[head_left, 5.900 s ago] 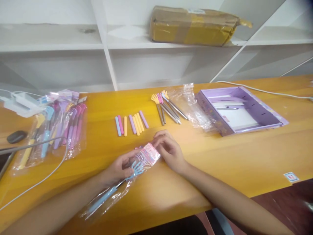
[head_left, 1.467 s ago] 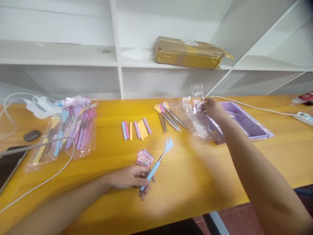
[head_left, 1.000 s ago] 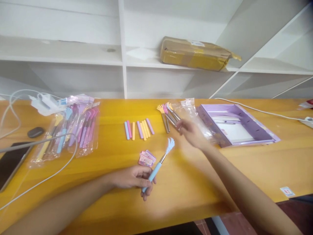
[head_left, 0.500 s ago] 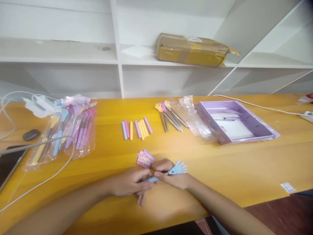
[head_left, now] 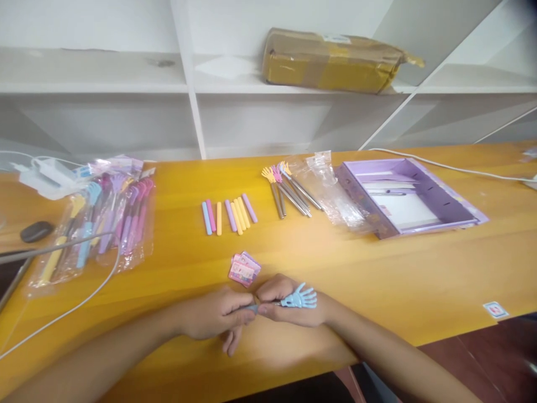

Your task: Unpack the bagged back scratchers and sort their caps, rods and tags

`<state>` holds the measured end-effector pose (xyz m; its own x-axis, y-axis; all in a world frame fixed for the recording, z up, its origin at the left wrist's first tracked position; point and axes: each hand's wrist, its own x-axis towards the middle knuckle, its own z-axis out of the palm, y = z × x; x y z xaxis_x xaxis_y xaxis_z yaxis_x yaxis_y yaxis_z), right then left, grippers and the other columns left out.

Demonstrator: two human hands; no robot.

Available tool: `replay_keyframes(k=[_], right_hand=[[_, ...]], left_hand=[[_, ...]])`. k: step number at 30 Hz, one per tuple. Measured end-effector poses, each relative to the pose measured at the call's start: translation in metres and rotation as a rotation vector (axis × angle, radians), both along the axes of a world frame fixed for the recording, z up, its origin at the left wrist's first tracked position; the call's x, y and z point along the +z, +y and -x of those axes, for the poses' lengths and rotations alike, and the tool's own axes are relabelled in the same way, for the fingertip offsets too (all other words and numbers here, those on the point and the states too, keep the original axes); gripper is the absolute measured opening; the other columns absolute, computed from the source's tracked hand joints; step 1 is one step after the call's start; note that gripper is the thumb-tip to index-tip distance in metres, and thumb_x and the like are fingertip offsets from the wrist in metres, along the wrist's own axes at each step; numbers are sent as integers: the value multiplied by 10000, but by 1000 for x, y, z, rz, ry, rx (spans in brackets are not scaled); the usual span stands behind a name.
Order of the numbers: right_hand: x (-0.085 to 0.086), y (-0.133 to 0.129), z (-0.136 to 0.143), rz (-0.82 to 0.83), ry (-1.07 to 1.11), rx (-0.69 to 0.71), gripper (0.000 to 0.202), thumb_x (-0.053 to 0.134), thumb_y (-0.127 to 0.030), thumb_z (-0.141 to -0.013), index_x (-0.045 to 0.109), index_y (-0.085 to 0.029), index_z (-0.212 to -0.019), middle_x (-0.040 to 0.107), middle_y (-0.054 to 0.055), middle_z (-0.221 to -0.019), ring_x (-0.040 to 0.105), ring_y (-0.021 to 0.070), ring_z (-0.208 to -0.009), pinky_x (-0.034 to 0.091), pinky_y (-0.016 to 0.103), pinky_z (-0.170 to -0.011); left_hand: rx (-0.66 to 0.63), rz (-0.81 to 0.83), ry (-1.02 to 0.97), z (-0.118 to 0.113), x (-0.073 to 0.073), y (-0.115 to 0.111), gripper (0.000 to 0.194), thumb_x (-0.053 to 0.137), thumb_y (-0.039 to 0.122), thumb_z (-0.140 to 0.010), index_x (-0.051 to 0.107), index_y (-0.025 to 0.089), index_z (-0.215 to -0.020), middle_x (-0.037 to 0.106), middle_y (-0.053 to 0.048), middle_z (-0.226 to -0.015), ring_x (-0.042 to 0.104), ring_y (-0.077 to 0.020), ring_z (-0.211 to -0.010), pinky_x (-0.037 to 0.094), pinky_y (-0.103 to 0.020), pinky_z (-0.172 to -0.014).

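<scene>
A back scratcher with a light blue hand-shaped head and a metal rod lies across both hands near the table's front. My left hand is closed round its blue handle, most of which is hidden. My right hand grips the rod just below the head, fingers curled and thumb along it. Just beyond the hands lies a small stack of pink and purple cards. Further back are loose coloured handle tubes in a row and several metal-rod scratcher tops with hand-shaped heads.
At left lie bagged back scratchers, a white charger, a black mouse-like object and a white cable. Right of the scratcher tops are clear plastic bags and an open purple box. A taped parcel rests on the shelf.
The view has shifted slightly. My left hand now covers more of the blue handle, and the head of the back scratcher has turned a little. Both hands keep their hold.
</scene>
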<state>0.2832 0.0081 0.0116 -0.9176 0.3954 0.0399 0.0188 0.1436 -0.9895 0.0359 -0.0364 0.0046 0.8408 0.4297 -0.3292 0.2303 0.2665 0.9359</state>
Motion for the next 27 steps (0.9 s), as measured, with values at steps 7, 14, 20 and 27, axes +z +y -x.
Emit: replay_keyframes(k=[7, 14, 20, 27], right_hand=[[7, 0, -3, -61, 21, 10, 497, 539, -415, -1101, 342, -218, -689, 356, -42, -666, 347, 101, -612, 296, 287, -599], [11, 2, -8, -150, 22, 14, 463, 519, -400, -1100, 361, -223, -702, 364, -34, -667, 359, 112, -608, 295, 298, -607], [10, 3, -13, -186, 17, -15, 439, 596, -352, -1062, 367, -222, -711, 355, -42, -664, 350, 109, -592, 268, 304, -598], [11, 5, -17, -196, 39, -22, 422, 611, -301, -1038, 354, -223, -713, 341, -45, -658, 340, 105, -574, 257, 303, -587]], left_hand=[[-30, 15, -4, 1, 4, 4, 429, 401, 620, -1127, 546, 219, -1076, 672, 34, -564, 585, -115, -414, 445, -189, -487], [-60, -41, 5, 0, 12, 7, 400, 372, 577, -1147, 539, 227, -1051, 658, 47, -545, 603, -117, -406, 427, -181, -460], [-73, -81, 49, 3, 17, 9, 438, 332, 625, -1137, 456, 247, -953, 662, 43, -543, 616, -123, -413, 472, -193, -487], [-75, -114, 91, 5, 20, 9, 455, 297, 623, -1143, 460, 245, -949, 652, 44, -542, 629, -128, -425, 496, -207, -520]])
